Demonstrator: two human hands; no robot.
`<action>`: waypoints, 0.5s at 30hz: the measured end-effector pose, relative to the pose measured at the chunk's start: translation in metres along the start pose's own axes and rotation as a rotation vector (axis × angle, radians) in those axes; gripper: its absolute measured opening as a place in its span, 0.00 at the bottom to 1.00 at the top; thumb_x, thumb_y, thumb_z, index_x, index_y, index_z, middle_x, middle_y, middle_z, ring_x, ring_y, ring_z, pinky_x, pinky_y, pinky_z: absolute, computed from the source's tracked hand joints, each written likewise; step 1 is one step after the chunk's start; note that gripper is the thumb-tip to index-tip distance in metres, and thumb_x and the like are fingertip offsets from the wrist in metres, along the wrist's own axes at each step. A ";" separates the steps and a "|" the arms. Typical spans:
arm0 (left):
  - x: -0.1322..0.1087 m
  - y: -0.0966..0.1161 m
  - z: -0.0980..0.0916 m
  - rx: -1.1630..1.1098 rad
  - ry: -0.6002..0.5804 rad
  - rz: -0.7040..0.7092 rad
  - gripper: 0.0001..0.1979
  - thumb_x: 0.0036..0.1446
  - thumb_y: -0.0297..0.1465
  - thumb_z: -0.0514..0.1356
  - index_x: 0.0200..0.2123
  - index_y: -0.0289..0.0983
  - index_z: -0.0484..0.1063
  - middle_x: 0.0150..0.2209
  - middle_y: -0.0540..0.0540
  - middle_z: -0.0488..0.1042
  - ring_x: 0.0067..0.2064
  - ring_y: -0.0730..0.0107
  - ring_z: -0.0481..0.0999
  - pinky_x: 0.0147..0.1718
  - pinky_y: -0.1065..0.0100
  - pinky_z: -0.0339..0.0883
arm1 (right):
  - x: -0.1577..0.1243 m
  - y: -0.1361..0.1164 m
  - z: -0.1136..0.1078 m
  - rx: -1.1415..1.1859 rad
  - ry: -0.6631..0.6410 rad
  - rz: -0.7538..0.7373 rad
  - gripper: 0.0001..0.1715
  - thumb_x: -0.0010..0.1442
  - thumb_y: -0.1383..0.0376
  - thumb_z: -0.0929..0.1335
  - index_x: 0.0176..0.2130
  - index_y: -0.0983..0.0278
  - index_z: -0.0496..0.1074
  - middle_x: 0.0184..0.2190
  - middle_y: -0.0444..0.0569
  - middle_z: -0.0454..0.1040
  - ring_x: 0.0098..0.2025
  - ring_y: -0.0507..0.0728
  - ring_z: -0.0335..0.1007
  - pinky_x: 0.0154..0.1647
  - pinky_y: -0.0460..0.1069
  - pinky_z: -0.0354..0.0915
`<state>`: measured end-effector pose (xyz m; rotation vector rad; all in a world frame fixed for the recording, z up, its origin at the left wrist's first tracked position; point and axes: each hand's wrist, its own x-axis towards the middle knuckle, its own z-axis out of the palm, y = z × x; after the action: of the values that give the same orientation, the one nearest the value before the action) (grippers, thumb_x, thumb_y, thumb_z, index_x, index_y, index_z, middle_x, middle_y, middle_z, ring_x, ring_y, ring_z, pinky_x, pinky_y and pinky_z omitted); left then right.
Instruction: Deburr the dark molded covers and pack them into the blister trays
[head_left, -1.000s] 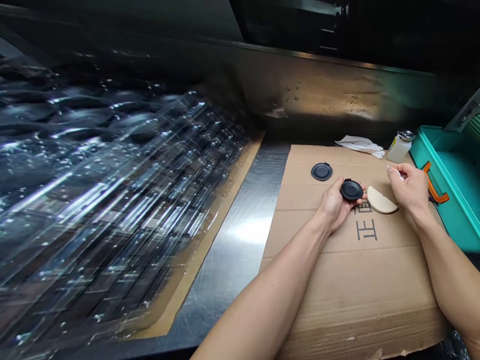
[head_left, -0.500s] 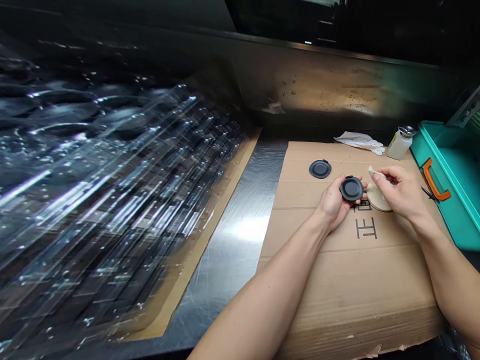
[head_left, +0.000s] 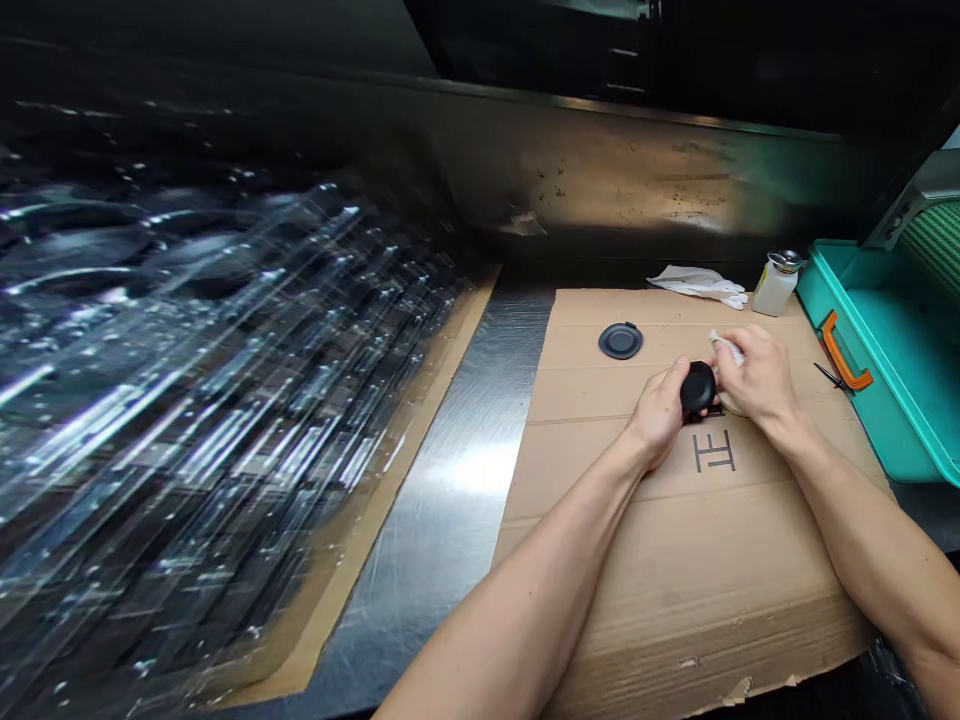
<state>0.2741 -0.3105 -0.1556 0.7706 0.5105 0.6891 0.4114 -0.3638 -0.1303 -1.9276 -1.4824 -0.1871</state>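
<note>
My left hand (head_left: 661,408) grips a round black plastic lid (head_left: 698,387) by its edge, tilted over the cardboard. Close against the lid's right side is my right hand (head_left: 754,372), its fingers pinched on a small white cloth (head_left: 726,347). Under the right hand lies a pale round pad (head_left: 731,403), mostly hidden. A second black lid (head_left: 620,341) rests flat on the cardboard sheet (head_left: 645,540), behind and left of my hands.
White gloves (head_left: 697,284) and a bottle with a metal top (head_left: 777,284) stand at the back. Right is a teal bin (head_left: 900,400) with an orange handle (head_left: 844,352), a black pen-like tool (head_left: 829,376) beside it. Stacked clear plastic trays (head_left: 225,400) fill the left.
My right hand has come left with the cloth, up to the lid. The lid in my left hand has tilted from facing up. The whole view has shifted slightly.
</note>
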 end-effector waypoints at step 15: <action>0.009 0.030 -0.017 -0.240 0.088 -0.093 0.20 0.69 0.35 0.47 0.42 0.29 0.75 0.47 0.32 0.81 0.40 0.58 0.82 0.29 0.67 0.67 | -0.018 0.019 -0.026 -0.185 -0.401 -0.095 0.22 0.62 0.56 0.72 0.55 0.59 0.76 0.45 0.55 0.78 0.47 0.66 0.73 0.48 0.58 0.67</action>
<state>0.2587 -0.2806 -0.1445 0.4900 0.5290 0.6854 0.4293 -0.3951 -0.1279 -2.1315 -1.8756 0.0249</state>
